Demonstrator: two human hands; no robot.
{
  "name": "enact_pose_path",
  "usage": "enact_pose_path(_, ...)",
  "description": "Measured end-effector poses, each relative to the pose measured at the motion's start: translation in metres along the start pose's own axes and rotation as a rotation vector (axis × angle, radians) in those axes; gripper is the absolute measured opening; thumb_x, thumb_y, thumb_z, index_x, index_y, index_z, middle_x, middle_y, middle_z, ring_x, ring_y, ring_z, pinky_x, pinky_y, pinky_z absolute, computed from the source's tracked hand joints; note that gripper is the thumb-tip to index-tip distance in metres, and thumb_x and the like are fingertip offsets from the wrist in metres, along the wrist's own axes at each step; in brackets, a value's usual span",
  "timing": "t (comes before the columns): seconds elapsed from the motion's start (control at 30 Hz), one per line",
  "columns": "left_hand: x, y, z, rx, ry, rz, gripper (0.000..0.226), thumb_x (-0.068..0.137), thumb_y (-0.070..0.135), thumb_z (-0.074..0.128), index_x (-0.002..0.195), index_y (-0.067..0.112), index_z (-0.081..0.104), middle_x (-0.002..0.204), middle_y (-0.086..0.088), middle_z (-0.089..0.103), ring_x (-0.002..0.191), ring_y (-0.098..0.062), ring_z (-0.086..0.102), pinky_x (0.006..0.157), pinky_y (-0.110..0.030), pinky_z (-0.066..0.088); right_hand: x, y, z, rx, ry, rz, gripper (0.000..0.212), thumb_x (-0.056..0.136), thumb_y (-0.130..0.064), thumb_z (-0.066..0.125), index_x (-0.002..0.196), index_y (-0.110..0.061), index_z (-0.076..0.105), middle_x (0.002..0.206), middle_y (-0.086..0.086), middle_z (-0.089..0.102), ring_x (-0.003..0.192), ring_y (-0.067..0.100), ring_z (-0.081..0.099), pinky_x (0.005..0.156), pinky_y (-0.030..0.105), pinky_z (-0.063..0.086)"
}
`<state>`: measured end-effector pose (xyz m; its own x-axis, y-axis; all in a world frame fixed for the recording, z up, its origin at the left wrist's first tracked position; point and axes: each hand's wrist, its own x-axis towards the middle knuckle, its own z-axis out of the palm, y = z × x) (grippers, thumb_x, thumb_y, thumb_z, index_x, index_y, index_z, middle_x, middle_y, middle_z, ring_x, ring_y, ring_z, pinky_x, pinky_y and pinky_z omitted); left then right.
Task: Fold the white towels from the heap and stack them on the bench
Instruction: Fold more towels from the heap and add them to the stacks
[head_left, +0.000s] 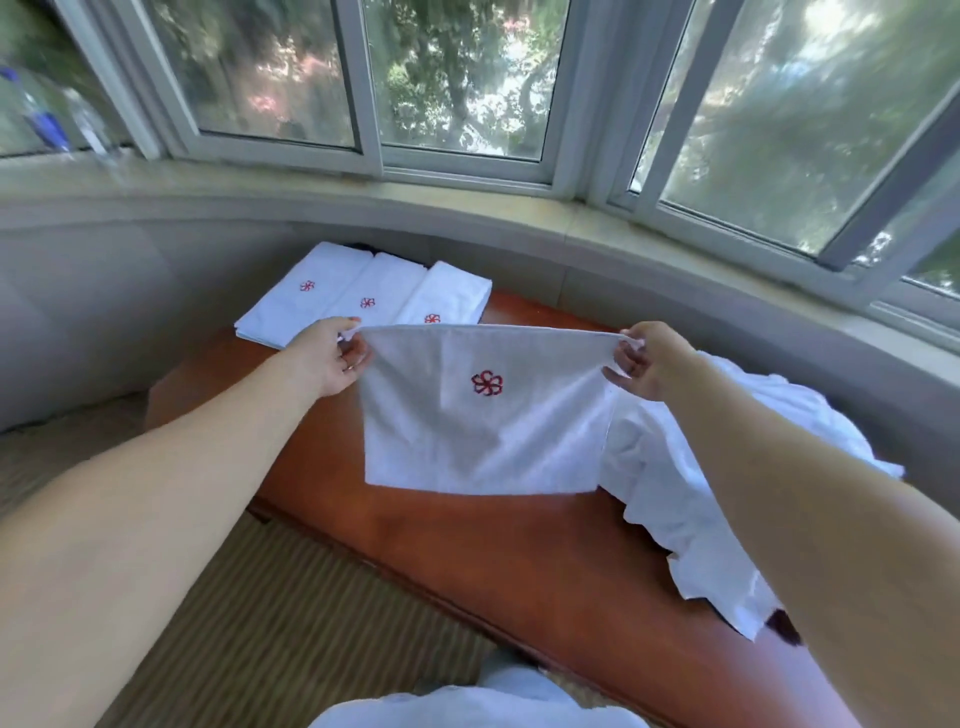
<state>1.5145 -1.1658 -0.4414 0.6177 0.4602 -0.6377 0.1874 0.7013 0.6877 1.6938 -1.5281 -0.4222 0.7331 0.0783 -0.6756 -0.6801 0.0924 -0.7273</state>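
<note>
Pale cloth (467, 701) at the bottom edge, nearest the lens, likely the person's own clothing; cut off, can't say more.

Both forearms reach out over the desk (467, 561). Left hand (332, 358) pinches one top corner of a towel (483, 431); right hand (649, 364) pinches the other. Each grip is closed on the cloth, top hem pulled taut between them. Towel hangs in the air above the desk, red flower mark (487, 383) facing the camera. Whether its bottom edge touches the desk, cannot tell.

Heap (691, 499) lies on the desk just right of the held towel, partly draped over the desk's near edge. Folded towels (363, 296) sit on the desk beyond the held towel and left, three flower marks showing, overlapped in a row.

Risks, as I judge them:
- Pinches are small, at the very corners. A slip on either side would drop that corner and skew the fold.
- Held towel's right edge hangs close to the heap; lowering it there could snag or drag loose cloth.
- Heap overhang looks ready to slide to the floor if tugged.
- Uneven tension would leave the mark off-centre against the folded ones.

Hard to make out:
- Right arm covers part of the heap.
- Dark thing (784, 626) under the heap's near end, unidentified.
- Dark patch behind the folded towels, unclear.
- Blurred bottle (47, 119) on the sill, far left of the towels.
</note>
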Motion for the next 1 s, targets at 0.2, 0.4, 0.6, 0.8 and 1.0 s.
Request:
enact_pose_path(0.2, 0.008, 0.006, 0.002, -0.021, 0.008, 0.093, 0.025, 0.099, 0.013, 0.065, 0.123, 0.011, 0.059, 0.109, -0.007, 0.064, 0.096, -0.018, 0.071, 0.096, -0.033, 0.051, 0.003, 0.003, 0.011, 0.046, 0.029, -0.178, 0.005, 0.099, -0.012, 0.055, 0.100, -0.013, 0.061, 0.078, 0.003, 0.060, 0.077, 0.014, 0.070, 0.096, 0.036, 0.051)
enact_pose_path(0.4, 0.011, 0.001, -0.004, 0.007, 0.030, 0.131, 0.021, 0.094, 0.017, 0.064, 0.115, 0.014, 0.065, 0.094, -0.005, 0.062, 0.101, -0.018, 0.071, 0.087, -0.033, 0.059, 0.000, 0.012, 0.004, 0.015, 0.067, -0.256, 0.010, 0.092, -0.011, 0.055, 0.085, -0.013, 0.063, 0.065, 0.004, 0.055, 0.056, 0.015, 0.055, 0.076, 0.028, 0.056)
enact_pose_path(0.6, 0.008, -0.079, -0.062, 0.308, 0.094, -0.091, 0.021, 0.090, 0.012, 0.071, 0.110, 0.010, 0.068, 0.108, -0.009, 0.066, 0.092, -0.020, 0.068, 0.082, -0.033, 0.057, 0.011, 0.101, -0.035, -0.377, 0.076, -0.018, 0.005, 0.096, -0.012, 0.060, 0.091, -0.013, 0.061, 0.071, 0.004, 0.053, 0.062, 0.013, 0.056, 0.067, 0.024, 0.055)
enact_pose_path(0.8, 0.004, -0.171, -0.144, 0.771, 0.091, -0.416, 0.029, 0.093, 0.014, 0.072, 0.120, 0.006, 0.067, 0.104, -0.005, 0.066, 0.097, -0.019, 0.065, 0.101, -0.035, 0.048, 0.009, 0.210, -0.082, -0.869, -0.004, 0.320, 0.012, 0.100, -0.014, 0.062, 0.108, -0.008, 0.056, 0.074, 0.005, 0.054, 0.066, 0.015, 0.055, 0.072, 0.025, 0.049)
enact_pose_path(1.0, -0.010, -0.188, -0.166, 1.083, -0.056, -0.627, 0.035, 0.086, -0.001, 0.072, 0.116, 0.016, 0.072, 0.114, -0.004, 0.069, 0.108, -0.017, 0.066, 0.082, -0.026, 0.054, -0.002, 0.220, -0.105, -1.272, -0.332, 0.450, 0.048, 0.085, 0.010, 0.057, 0.133, 0.014, 0.057, 0.054, -0.008, 0.053, 0.061, 0.018, 0.037, 0.072, 0.027, 0.041)
